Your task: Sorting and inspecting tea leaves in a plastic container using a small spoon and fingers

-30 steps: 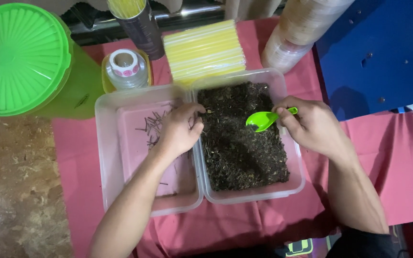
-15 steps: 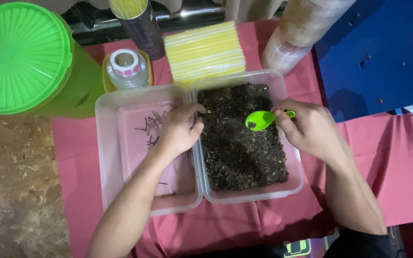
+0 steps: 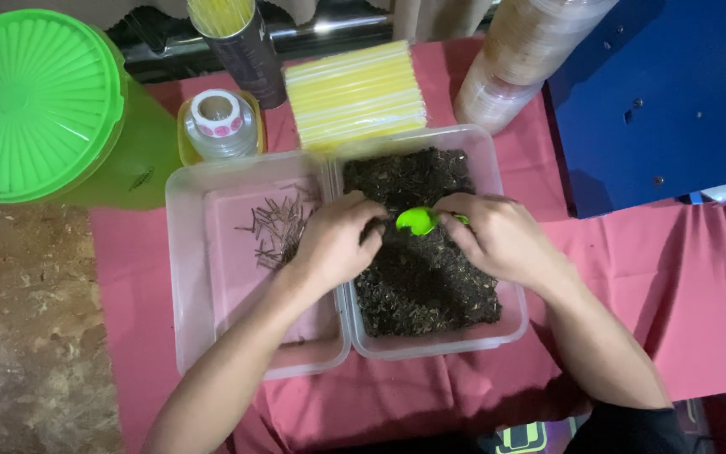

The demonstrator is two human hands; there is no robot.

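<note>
Over the right-hand clear tub (image 3: 510, 324), which is filled with dark loose leaves (image 3: 422, 277), a small green scoop (image 3: 416, 221) is gripped by the right hand (image 3: 502, 240), fingers closed around its handle; the left hand (image 3: 334, 240) is curled at the dividing rims, fingertips bent down into the leaves, though whether anything is pinched cannot be told; the left-hand tub (image 3: 191, 277) holds a small scatter of thin stems (image 3: 279, 227); both tubs are set on a red cloth (image 3: 699, 294) covering the desk; a green lidded container (image 3: 35, 101) stands far left.
</note>
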